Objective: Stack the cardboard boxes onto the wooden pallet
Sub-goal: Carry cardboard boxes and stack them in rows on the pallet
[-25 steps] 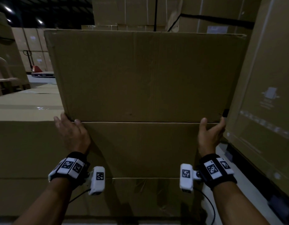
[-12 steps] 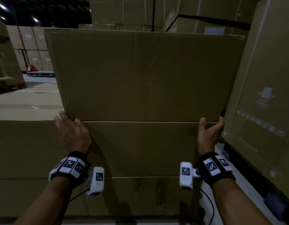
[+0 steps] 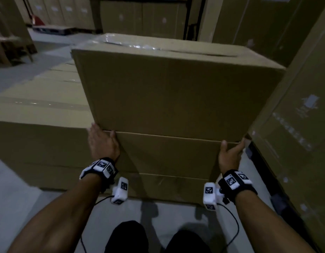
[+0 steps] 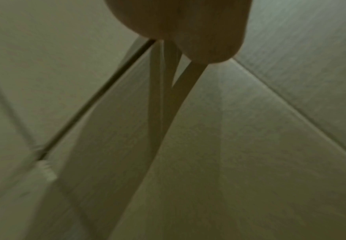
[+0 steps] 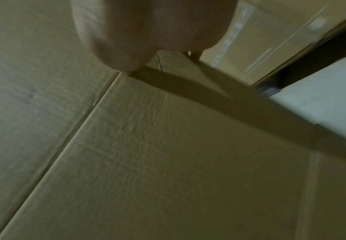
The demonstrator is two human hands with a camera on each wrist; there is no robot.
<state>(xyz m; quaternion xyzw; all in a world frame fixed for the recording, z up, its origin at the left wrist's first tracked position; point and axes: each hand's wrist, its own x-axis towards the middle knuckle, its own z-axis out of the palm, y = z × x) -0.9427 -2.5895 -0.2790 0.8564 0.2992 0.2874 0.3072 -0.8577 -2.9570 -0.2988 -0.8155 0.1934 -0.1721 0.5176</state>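
A large brown cardboard box (image 3: 172,92) with clear tape on its top fills the middle of the head view. Its bottom edge lies along the top of a stack of boxes (image 3: 167,156) below it. My left hand (image 3: 101,141) grips the box's lower left corner, fingers wrapped round the side and hidden. At the lower right corner my right hand (image 3: 231,152) holds on, thumb on the front face. The wrist views show only the left hand's heel (image 4: 180,24) and the right hand's heel (image 5: 147,32) against cardboard seams. No wooden pallet is visible.
A tall wrapped stack (image 3: 295,125) stands close on the right, on a dark base (image 3: 264,170). A lower row of boxes (image 3: 39,106) adjoins on the left. Grey floor (image 3: 17,198) lies at my feet. More stacks (image 3: 139,17) and a chair (image 3: 4,46) stand behind.
The view has dropped and tilted down, so the box's taped top now shows. Both hands keep hold of the same lower corners.
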